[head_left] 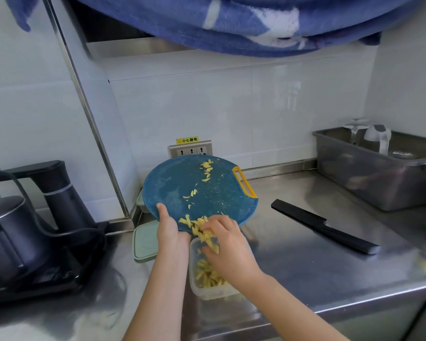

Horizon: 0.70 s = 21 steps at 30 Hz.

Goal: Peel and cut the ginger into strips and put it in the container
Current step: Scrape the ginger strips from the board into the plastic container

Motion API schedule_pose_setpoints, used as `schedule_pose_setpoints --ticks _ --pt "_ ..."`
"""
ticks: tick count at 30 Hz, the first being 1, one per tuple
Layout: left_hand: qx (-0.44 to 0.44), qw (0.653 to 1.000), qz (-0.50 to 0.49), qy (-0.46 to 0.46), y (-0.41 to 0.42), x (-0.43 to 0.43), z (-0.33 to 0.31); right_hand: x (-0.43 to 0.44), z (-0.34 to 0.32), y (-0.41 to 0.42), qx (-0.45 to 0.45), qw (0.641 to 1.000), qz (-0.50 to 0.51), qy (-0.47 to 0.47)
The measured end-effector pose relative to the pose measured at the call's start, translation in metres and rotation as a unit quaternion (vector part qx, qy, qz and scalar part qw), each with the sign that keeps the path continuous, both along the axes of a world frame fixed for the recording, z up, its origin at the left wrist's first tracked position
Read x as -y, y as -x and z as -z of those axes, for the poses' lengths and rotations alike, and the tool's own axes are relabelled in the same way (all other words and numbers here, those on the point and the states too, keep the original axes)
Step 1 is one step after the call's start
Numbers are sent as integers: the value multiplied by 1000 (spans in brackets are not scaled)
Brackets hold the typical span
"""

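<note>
— So, from the left: what is on the steel surface (305, 267)?
— A black electric kettle (17, 242) on its base, then a pale green plastic lid (145, 242) lying flat. Just right of it the left hand (169, 230) grips the near rim of the round blue plastic cutting board (182, 183), thumb on top, holding it tilted.
— And the ginger?
— Pale yellow ginger strips (194, 223), thin, short and uneven. A few are scattered up the board, a clump sits at its near edge, and a heap lies in the clear plastic container (199, 294) just below.
— The right hand (229, 244)?
— Curled round that clump, fingers and thumb closed on it, above the container's mouth.
— How will they handle?
— Light, limp and moist, I'd judge; they look apt to cling to the board and fingers. Better raked in bunches from the board's edge than picked singly.
— Further right?
— A long black knife (322, 226) lies on the surface, well apart, and a grey plastic tub (379, 173) stands at the far right.
</note>
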State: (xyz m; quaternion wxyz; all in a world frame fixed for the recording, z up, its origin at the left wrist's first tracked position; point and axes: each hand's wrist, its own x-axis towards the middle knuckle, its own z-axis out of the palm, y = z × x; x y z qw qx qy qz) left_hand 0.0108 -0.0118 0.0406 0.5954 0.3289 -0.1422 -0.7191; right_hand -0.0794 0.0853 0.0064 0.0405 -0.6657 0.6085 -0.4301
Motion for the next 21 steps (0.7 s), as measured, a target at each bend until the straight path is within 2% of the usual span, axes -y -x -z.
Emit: schedule_pose_setpoints --ticks 3,7,12,15,17,21 --pt "-14 1000 2 3 2 1 0 -5 -1 2 -2 999 -37 1" --pt "8 1000 16 3 1 0 5 -11 -4 3 24 996 -78 -26" --pt "0 1000 30 -6 -3 5 13 -2 -23 10 184 974 -122 -57" --pt "-1 999 36 -6 -5 9 14 12 -38 20 228 963 -130 -60" --pt "-10 999 37 -6 -8 10 15 28 -52 34 209 972 -94 -56" --pt "-5 998 55 -13 -18 15 18 79 -80 79 64 991 39 -115"
